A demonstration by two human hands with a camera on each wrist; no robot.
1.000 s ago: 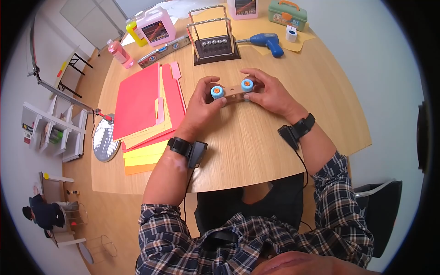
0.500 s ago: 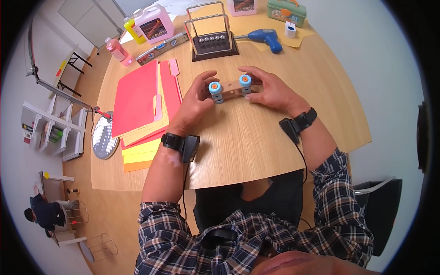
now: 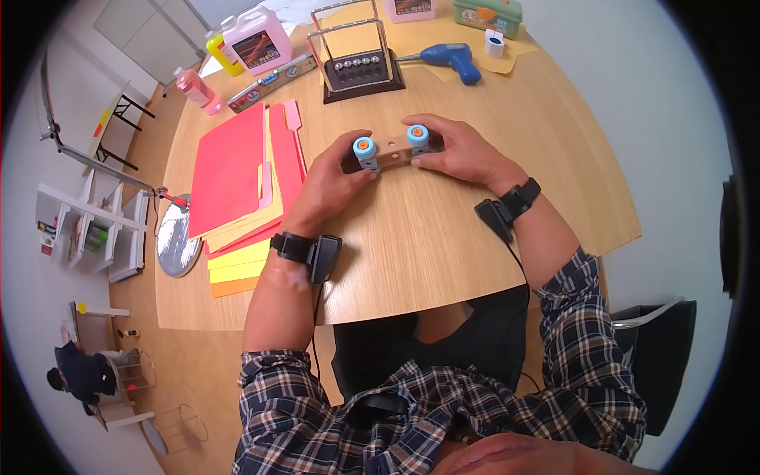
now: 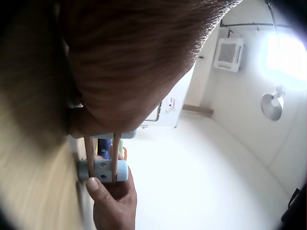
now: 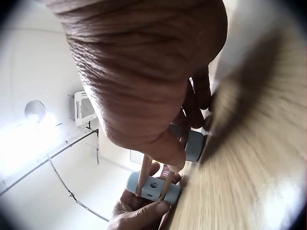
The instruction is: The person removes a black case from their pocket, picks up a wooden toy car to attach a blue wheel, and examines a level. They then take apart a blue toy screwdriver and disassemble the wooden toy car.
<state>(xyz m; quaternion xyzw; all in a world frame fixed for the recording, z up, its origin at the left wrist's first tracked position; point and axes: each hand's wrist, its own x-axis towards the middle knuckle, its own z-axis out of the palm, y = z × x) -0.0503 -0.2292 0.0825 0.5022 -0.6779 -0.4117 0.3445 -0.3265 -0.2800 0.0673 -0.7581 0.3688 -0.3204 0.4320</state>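
Observation:
Between the two hands is a small assembly of wooden strips (image 3: 393,153) with holes, joined at each end by a light blue post with an orange centre on top. My left hand (image 3: 326,184) grips the left blue post (image 3: 365,149) between thumb and fingers. The right blue post (image 3: 418,136) is pinched by my right hand (image 3: 467,155). In the left wrist view two parallel strips run through the blue block (image 4: 103,170), the right thumb against it. The right wrist view shows the left hand (image 5: 139,213) at the other block (image 5: 153,188).
Red and yellow folders (image 3: 230,168) lie left. Behind stand a Newton's cradle (image 3: 360,71), a spirit level (image 3: 271,81), a blue drill-shaped tool (image 3: 453,60), a tape roll (image 3: 494,43), a green toolbox (image 3: 488,16), pink jugs (image 3: 257,41) and a pink bottle (image 3: 197,90).
Both hands and the assembly have shifted slightly left in the head view, as have the table objects. The left thumb and fingers loosened around their post, then closed in on it again.

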